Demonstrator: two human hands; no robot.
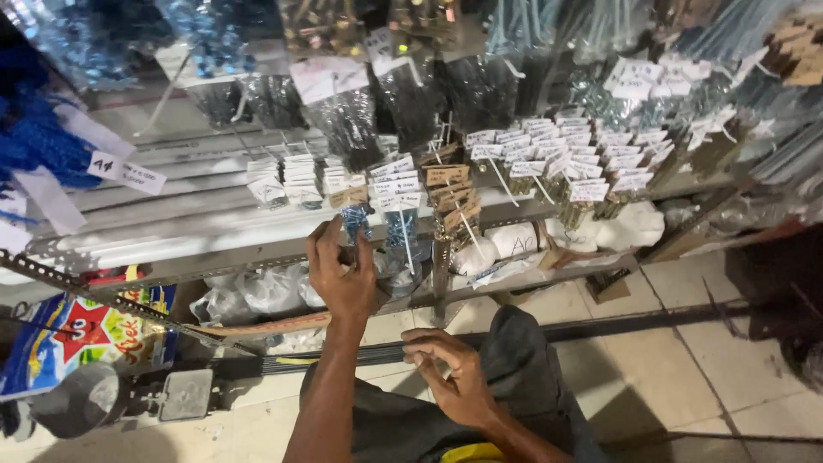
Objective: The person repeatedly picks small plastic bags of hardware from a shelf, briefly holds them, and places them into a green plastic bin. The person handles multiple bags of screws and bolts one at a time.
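My left hand (341, 273) reaches up to the shelf rail and pinches a small clear bag of bluish screws (355, 219) hanging under a paper tag. My right hand (454, 370) hovers low above my dark-trousered knee (514, 360), fingers curled inward; whether something small lies in them I cannot tell. Rows of small hanging bags with white and brown tags (446, 184) fill the rail right of the left hand.
A metal shelf rack (214, 249) holds long white tubes and plastic bags of hardware. Larger bags of bolts hang overhead (343, 120). A dark bundle of rods (651, 321) lies across the tiled floor. A colourful printed sack (77, 334) sits at the lower left.
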